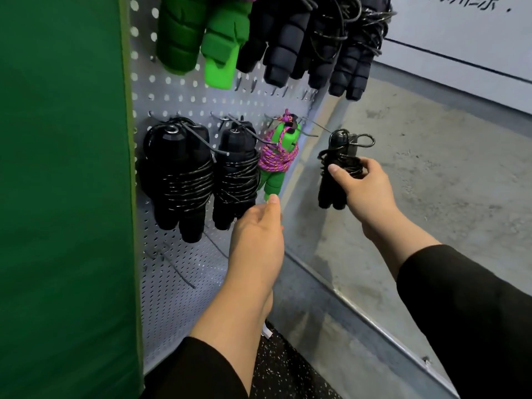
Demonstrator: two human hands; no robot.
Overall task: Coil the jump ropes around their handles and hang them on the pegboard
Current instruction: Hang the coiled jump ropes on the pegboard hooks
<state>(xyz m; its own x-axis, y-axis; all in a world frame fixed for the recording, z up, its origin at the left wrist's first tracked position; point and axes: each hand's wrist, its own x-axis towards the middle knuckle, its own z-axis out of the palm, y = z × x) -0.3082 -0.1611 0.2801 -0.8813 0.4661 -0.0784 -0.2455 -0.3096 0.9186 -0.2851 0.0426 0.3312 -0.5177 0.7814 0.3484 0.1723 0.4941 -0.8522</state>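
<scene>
While the right hand (363,188) grips a coiled black jump rope (336,171) out in the air just right of the pegboard (178,263), its fingers (335,170) and thumb are curled round the bundle of handles and cord, with a small loop of cord (365,140) sticking up near a bare hook (312,128). The left hand (259,240) reaches toward the board with fingers fairly straight, one fingertip touching the bottom of the green-handled rope (277,159) already hanging there; it holds nothing.

The likely trouble, as I judge it, is the loop missing the thin hook, or slipping off because the smooth cord is springy. The coils could also loosen if the grip shifts, since nothing but tension seems to hold them. A nudge from the left hand might swing the green bundle and knock it off its peg, or tangle it with the neighbouring black bundle (236,174).

The board is pale perforated metal, dotted with round holes and slim wire hooks. The black handles look like soft foam, ribbed in segments; their cord is glossy and thin, probably coated cable. The green handles are matt and blocky, wound with a braided pink-and-purple rope that looks softer and less slippery. Another black bundle (178,174) hangs at the left, and more green and black handles hang in the upper row (282,41).
</scene>
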